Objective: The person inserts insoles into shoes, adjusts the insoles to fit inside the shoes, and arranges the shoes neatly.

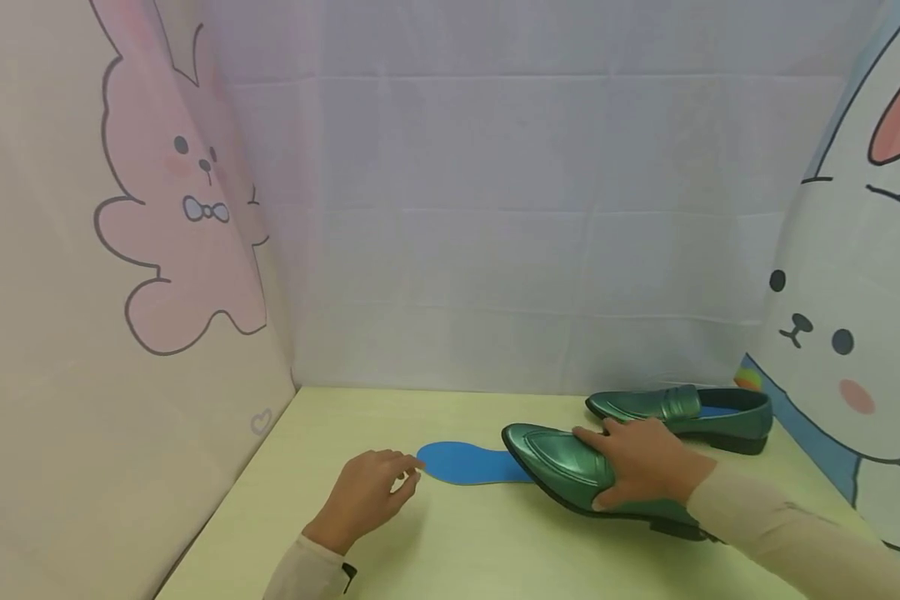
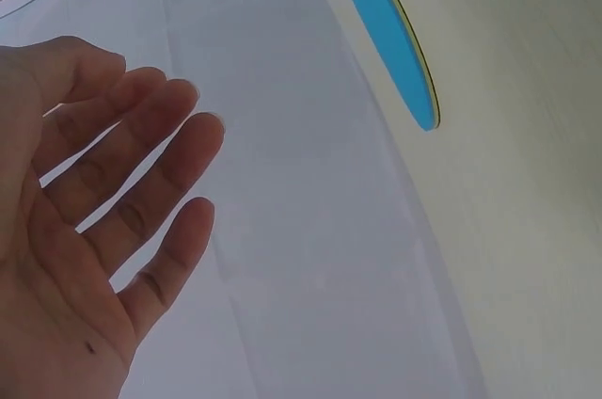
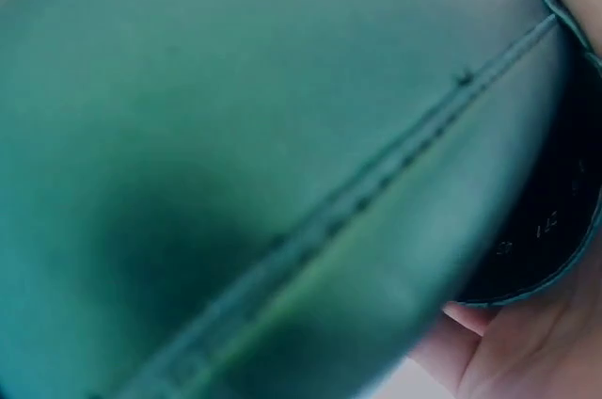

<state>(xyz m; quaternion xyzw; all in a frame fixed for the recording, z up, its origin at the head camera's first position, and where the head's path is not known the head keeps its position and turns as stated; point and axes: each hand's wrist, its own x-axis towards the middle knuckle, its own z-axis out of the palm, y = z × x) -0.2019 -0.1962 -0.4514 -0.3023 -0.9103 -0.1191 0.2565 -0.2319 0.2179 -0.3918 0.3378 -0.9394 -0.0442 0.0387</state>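
My right hand (image 1: pixel 648 460) grips a green loafer (image 1: pixel 557 454) across its upper, with the pointed toe facing left. In the right wrist view the shiny, stitched side of that loafer (image 3: pixel 245 107) fills most of the picture, and fingers show around its dark opening. A blue insole (image 1: pixel 461 463) lies flat, its far-right end hidden behind the held shoe. Just left of the insole, my left hand (image 1: pixel 367 496) hovers with relaxed fingers and holds nothing. The left wrist view shows its bare palm, fingers apart, and the insole's thin yellow edge.
Behind the right hand a second green loafer (image 1: pixel 645 406) stands on the pale yellow table (image 1: pixel 345 421), with blue lining visible inside. White cloth (image 1: pixel 495 250) closes off the back, and panels with cartoon rabbits stand at both sides.
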